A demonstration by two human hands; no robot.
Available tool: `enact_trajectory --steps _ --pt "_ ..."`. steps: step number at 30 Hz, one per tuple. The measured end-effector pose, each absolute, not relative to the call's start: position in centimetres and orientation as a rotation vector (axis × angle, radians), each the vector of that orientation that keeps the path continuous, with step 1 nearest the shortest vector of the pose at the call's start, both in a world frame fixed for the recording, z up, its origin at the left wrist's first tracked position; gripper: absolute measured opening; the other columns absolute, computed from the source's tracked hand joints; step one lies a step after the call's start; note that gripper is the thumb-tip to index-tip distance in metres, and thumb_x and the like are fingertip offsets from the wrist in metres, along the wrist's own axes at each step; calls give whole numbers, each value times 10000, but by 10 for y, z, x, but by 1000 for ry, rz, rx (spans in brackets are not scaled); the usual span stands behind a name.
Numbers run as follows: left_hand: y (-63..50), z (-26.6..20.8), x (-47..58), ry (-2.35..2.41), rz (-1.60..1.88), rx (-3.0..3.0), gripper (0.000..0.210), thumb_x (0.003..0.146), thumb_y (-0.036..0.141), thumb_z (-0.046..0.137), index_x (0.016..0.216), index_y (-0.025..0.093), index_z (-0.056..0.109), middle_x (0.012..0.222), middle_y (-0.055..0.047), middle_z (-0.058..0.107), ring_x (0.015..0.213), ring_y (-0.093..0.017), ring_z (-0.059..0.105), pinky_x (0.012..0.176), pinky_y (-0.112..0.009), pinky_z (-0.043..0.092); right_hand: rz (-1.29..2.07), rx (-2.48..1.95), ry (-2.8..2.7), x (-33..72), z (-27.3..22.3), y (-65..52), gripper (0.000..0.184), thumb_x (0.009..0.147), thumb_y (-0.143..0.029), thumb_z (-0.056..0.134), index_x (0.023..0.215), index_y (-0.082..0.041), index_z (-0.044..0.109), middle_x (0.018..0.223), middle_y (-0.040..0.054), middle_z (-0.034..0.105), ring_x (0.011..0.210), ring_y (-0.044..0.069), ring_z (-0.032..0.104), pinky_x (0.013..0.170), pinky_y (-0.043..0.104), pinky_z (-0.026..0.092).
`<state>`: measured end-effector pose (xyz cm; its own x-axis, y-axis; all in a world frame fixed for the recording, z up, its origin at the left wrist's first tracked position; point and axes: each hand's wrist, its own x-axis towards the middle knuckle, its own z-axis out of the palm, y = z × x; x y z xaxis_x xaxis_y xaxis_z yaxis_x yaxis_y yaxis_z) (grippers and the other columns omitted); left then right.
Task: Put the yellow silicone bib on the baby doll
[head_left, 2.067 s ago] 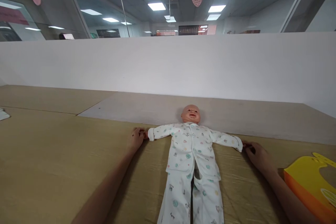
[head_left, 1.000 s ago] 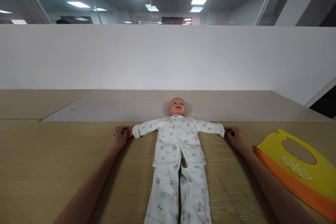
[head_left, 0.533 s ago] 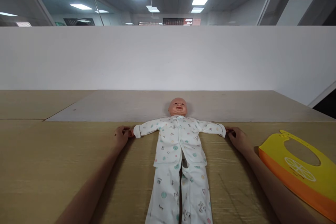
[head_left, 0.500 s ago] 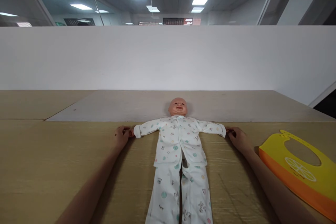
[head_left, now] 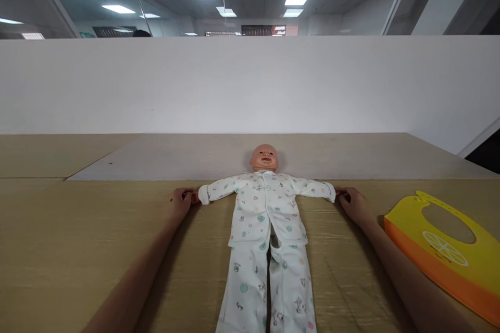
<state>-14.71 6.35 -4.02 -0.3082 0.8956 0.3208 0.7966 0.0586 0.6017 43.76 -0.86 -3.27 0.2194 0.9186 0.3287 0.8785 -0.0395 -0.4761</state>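
A baby doll (head_left: 264, 208) lies on its back in the middle, head away from me and both arms stretched out sideways. It wears a white printed jacket and matching white trousers (head_left: 244, 286), whose lower ends run out of view. My left hand (head_left: 182, 204) is closed around the doll's hand on the left, just beyond the sleeve cuff. On the other side, my right hand (head_left: 354, 205) pinches the doll's other hand at its cuff. Both doll hands are mostly hidden by my fingers.
To the right lies a yellow and orange bib (head_left: 441, 255) with a white citrus print, partly beneath my right forearm's side. The brown tabletop (head_left: 89, 229) meets a greyish panel (head_left: 187, 156), then a white wall (head_left: 250, 83) with glass above.
Both hands keep their hold on the doll's hands, and the doll stays in the same pose. Only a very slight shift of the whole view shows.
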Motion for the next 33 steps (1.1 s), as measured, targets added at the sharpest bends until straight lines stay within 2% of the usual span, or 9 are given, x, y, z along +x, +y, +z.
enact_trajectory --steps 7,15,21,33 --pt "55 -14 -129 2197 1093 1636 221 718 258 447 728 208 661 929 -113 748 966 -287 684 920 -426 530 118 -1905 -1614 435 -26 -12 290 828 -194 482 981 -148 724 1036 112 721 934 211 660 869 326 501" --pt "57 -19 -135 2166 1072 1647 224 718 283 462 713 220 678 916 -94 753 987 -289 689 919 -410 538 246 -1974 -1505 439 -20 -13 284 842 -209 493 988 -138 726 1000 111 739 900 218 669 828 331 505" --pt "55 -15 -130 2185 1049 1638 233 725 277 430 703 218 654 919 -112 749 984 -291 688 927 -409 528 144 -1916 -1588 432 -21 -15 256 822 -194 507 949 -143 724 1015 113 715 906 202 655 840 311 497" --pt "54 -12 -127 2145 1101 1680 178 696 254 437 648 244 608 833 -82 737 934 -279 678 917 -416 527 123 -1888 -1603 432 -29 -13 280 812 -229 481 947 -136 708 1001 117 704 870 202 646 833 328 499"
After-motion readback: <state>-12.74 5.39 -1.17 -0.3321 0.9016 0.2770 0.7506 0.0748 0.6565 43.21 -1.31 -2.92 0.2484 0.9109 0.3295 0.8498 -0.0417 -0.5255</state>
